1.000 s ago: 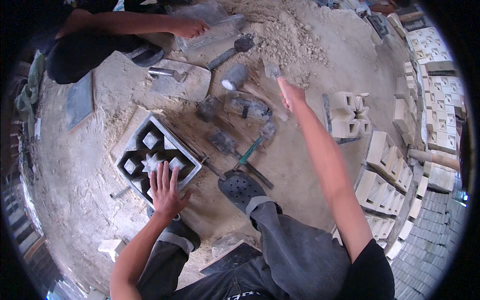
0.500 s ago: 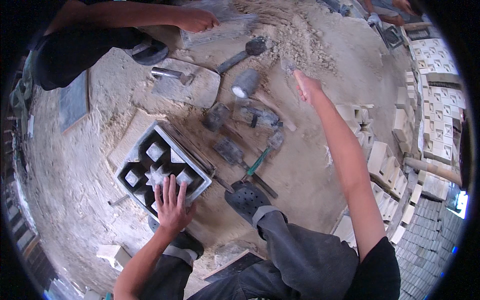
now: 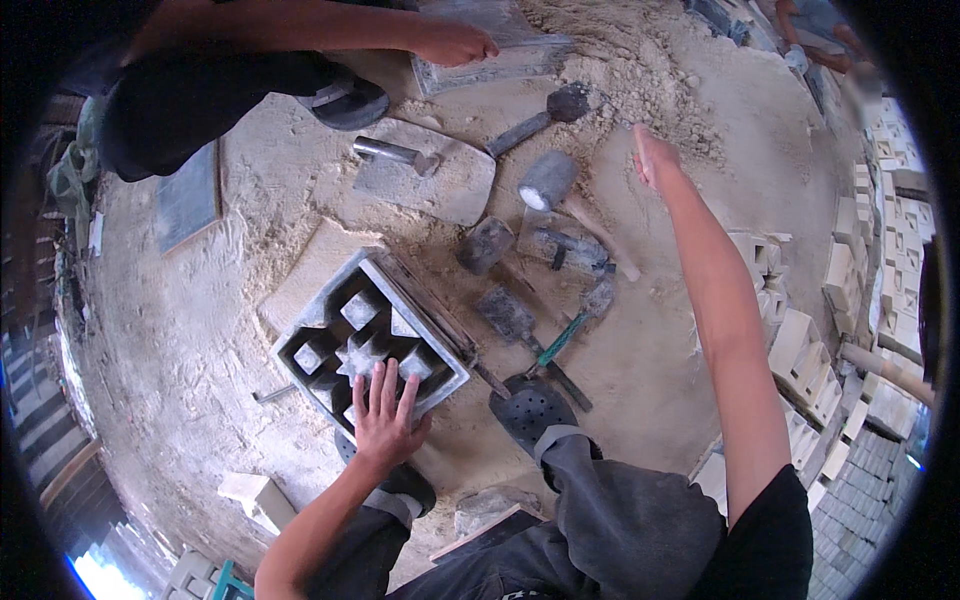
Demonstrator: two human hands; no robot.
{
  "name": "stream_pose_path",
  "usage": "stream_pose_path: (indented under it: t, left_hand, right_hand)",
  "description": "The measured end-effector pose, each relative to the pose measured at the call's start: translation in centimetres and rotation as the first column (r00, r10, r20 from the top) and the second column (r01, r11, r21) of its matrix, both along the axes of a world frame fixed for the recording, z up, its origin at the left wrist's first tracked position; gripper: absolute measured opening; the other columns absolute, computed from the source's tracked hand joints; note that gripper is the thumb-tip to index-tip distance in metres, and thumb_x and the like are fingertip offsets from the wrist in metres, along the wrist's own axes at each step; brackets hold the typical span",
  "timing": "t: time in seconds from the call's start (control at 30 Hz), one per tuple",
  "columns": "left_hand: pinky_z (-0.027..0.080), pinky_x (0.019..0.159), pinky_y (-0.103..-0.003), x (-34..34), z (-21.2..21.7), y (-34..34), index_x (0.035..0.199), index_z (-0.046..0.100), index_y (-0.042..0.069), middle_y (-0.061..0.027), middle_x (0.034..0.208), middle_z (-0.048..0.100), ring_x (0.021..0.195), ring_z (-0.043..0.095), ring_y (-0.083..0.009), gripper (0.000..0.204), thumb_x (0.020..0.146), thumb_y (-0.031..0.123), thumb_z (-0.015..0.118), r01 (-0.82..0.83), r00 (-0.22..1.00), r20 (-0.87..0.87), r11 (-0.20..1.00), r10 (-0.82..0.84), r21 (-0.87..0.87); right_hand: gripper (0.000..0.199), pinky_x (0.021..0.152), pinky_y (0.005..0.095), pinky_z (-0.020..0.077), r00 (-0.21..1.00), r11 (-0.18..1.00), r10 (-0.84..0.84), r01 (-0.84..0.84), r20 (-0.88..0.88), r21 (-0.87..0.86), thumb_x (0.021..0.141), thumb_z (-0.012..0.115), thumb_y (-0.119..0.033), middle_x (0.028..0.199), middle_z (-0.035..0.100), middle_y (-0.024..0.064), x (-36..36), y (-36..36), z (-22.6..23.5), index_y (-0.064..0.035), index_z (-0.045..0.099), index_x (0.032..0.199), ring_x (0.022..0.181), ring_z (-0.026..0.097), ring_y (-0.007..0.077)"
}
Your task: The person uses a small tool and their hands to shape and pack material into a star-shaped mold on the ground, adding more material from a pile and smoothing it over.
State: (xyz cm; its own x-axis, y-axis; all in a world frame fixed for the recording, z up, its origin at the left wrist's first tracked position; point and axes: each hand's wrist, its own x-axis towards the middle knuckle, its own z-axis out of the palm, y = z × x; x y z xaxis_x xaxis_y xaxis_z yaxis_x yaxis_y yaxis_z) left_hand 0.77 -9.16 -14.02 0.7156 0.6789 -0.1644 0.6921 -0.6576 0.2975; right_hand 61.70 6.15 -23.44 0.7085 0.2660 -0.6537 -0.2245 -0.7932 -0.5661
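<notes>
My left hand [image 3: 388, 425] lies with its fingers spread on the near edge of a grey box-shaped block mould [image 3: 418, 322]. Square cores and a star-shaped core [image 3: 362, 362] stand inside it, partly under my fingertips. At the far right, my outstretched right hand [image 3: 655, 160] is closed beside a heap of pale, crumbly sand mix [image 3: 665, 95]. It grips the handle of a small trowel [image 3: 641, 133]; the blade cannot be made out now. Between my hands lie a round-headed mallet [image 3: 548, 180], a dusty hammer [image 3: 500, 312] and a tool with a green handle [image 3: 562, 340].
Another person's hand [image 3: 458, 43] is by a grey slab [image 3: 500, 62] at the back. A flat plate [image 3: 450, 190] carries a short metal tamper [image 3: 395, 152]. Pale patterned blocks [image 3: 805, 355] are stacked on the right. My shoe [image 3: 535, 405] is beside the mould.
The whole view has shifted, so things sit farther right in the picture. My right hand has moved farther out toward the heap, and the trowel blade no longer shows. My left hand stays on the mould.
</notes>
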Motion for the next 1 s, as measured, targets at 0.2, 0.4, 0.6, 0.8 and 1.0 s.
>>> stream_pose_path:
  t: [0.2, 0.4, 0.6, 0.8, 1.0]
  left_hand:
    - [0.022, 0.118, -0.062, 0.1, 0.4, 0.3, 0.146, 0.045, 0.011, -0.0228, 0.156, 0.037, 0.146, 0.034, -0.0389, 0.084, 0.073, 0.038, 0.079, -0.004, 1.000, -0.017, 1.000, 0.004, 0.017]
    - [0.023, 0.118, -0.061, 0.3, 0.2, 0.2, 0.145, 0.046, 0.012, -0.0207, 0.156, 0.038, 0.146, 0.035, -0.0368, 0.084, 0.072, 0.036, 0.079, -0.009, 1.000, 0.020, 0.999, 0.009, 0.044]
    - [0.023, 0.118, -0.059, 0.2, 0.6, -0.2, 0.146, 0.045, 0.012, -0.0208, 0.156, 0.037, 0.146, 0.034, -0.0364, 0.085, 0.072, 0.036, 0.079, -0.005, 1.000, 0.025, 0.998, 0.003, 0.069]
    - [0.019, 0.120, -0.059, -0.1, 1.4, 0.0, 0.152, 0.038, 0.012, -0.0218, 0.159, 0.031, 0.149, 0.027, -0.0367, 0.097, 0.071, 0.044, 0.080, 0.018, 0.999, -0.039, 1.000, -0.017, 0.022]
    - [0.012, 0.121, -0.058, 0.0, 4.1, 2.4, 0.157, 0.021, 0.001, -0.0294, 0.163, 0.015, 0.152, 0.015, -0.0428, 0.113, 0.081, 0.076, 0.059, 0.235, 0.953, -0.168, 0.964, -0.254, -0.126]
  right_hand:
    - [0.051, 0.040, 0.0390, 0.0381, 0.988, 0.993, -0.109, 0.105, 0.111, 0.045, 0.090, 0.062, -0.056, 0.068, 0.057, 0.0091, -0.3, 2.4, -1.3, -0.0043, 0.059, 0.090, 0.047, 0.051, 0.0197]
    - [0.052, 0.040, 0.0368, 0.0388, 0.974, 0.994, 0.098, -0.107, 0.203, 0.034, 0.088, 0.065, -0.055, 0.062, 0.058, 0.0057, 0.4, -0.1, -0.9, -0.0063, 0.061, 0.073, 0.044, 0.051, 0.0183]
    - [0.050, 0.039, 0.0323, 0.0385, 0.967, 0.988, -0.010, -0.030, 0.256, 0.151, 0.084, 0.070, -0.059, 0.061, 0.059, 0.0018, -2.2, -4.4, 0.8, -0.0092, 0.069, 0.081, 0.042, 0.049, 0.0136]
    - [0.053, 0.039, 0.0293, 0.0382, 0.972, 0.976, 0.025, -0.075, 0.235, 0.203, 0.080, 0.074, -0.063, 0.062, 0.058, 0.0000, -2.9, -8.1, 3.7, -0.0115, 0.075, 0.092, 0.045, 0.049, 0.0110]
    - [0.055, 0.040, 0.0292, 0.0380, 0.936, 0.966, 0.114, -0.183, 0.334, 0.182, 0.083, 0.072, -0.063, 0.065, 0.058, 0.0004, -2.1, -12.5, 6.1, -0.0115, 0.077, 0.101, 0.045, 0.049, 0.0106]
